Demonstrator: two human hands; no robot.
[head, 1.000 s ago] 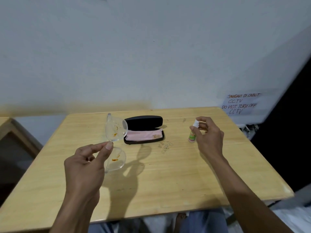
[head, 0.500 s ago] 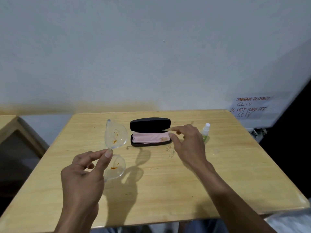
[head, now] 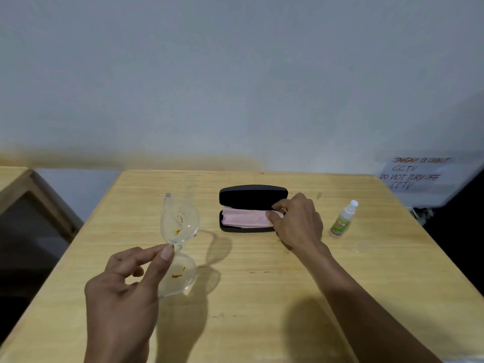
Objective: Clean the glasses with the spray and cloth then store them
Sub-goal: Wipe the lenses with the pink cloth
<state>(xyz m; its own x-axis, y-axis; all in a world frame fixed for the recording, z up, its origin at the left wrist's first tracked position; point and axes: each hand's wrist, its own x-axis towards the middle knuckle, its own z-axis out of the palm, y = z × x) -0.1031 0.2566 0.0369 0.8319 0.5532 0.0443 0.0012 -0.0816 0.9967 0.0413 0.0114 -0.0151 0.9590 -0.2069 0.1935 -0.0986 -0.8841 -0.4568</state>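
Note:
My left hand pinches the clear-framed glasses at the bridge and holds them upright above the table; both lenses carry orange smears. An open black case lies at the table's middle with a pink cloth in its lower half. My right hand pinches the cloth's right end with thumb and fingers. A small spray bottle with a white top and green label stands on the table to the right of that hand, apart from it.
The light wooden table stands against a white wall. A paper sign with handwriting hangs at the right. Part of another wooden table shows at the far left.
My right hand set the spray bottle down on the table, moved left to the case and took hold of the pink cloth's right end. The left hand kept the glasses still.

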